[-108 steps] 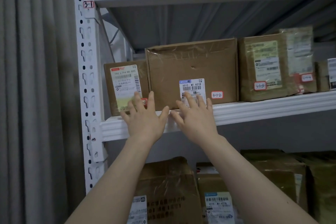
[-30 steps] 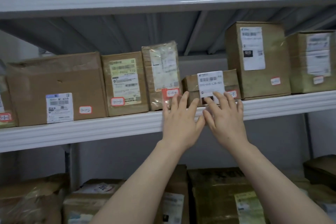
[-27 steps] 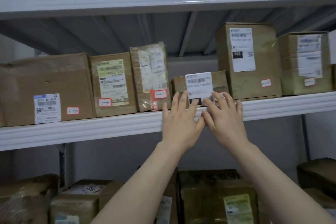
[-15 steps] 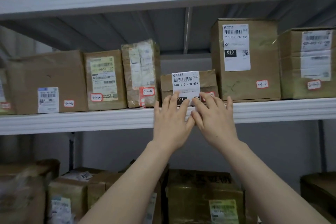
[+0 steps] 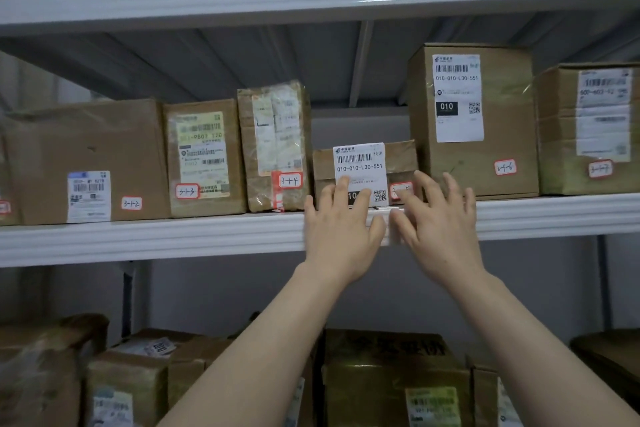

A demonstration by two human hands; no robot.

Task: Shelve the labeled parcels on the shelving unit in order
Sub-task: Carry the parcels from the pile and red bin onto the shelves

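Nudging the low brown cardboard parcel (image 5: 363,166) square on the white metal shelf (image 5: 173,239).
The left hand (image 5: 341,229) and right hand (image 5: 440,229) hold straight fingers at its front, gripping nothing. I'd press evenly, keeping it flush between the tape-wrapped parcel (image 5: 273,146) on the left and the tall brown box (image 5: 474,118) on the right.

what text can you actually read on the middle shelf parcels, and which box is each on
"3-1-2": large left box
"3-1-3": second box
"3-1-4": plastic-wrapped parcel
"010-010-L30-551": low box
"010-010-L30-551", "010", "3-1-6": tall box
"3-1-7": far right box
The low box's red sticker is half hidden by the fingers of the right hand. All finer print is too blurred to read.
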